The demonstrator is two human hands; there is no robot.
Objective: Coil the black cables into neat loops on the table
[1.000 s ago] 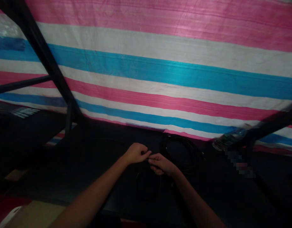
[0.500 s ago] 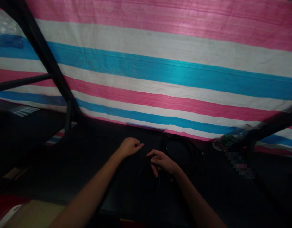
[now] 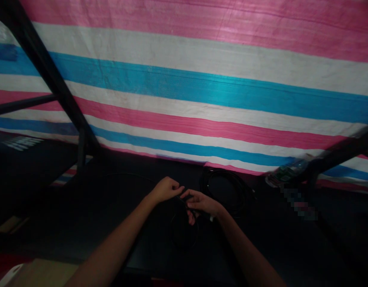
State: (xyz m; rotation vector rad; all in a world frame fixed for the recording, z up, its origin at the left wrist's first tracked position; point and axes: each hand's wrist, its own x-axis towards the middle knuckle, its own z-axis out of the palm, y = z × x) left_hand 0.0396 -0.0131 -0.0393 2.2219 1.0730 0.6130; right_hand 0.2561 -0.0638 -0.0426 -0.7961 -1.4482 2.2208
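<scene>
A thin black cable (image 3: 181, 199) runs between my two hands. My left hand (image 3: 167, 189) is closed in a pinch on it, and a length of the cable trails off to the left across the dark surface. Curled fingers of my right hand (image 3: 204, 204) grip the same cable, with a small loop of it hanging below them. A pale connector end shows by the right wrist. The dim light hides much of the black cable against the black surface.
Behind my right hand lies a larger coil of black cable (image 3: 246, 196). A clear plastic bottle (image 3: 288, 172) lies at the right, near a dark frame bar. Striped sheeting (image 3: 184, 87) hangs behind the black tabletop (image 3: 154, 243). Another dark frame bar (image 3: 56, 83) slants at left.
My left hand has moved slightly closer to the right hand, and their fingertips are nearly touching. The hanging loop has shifted a little down. The view has swung slightly right.
</scene>
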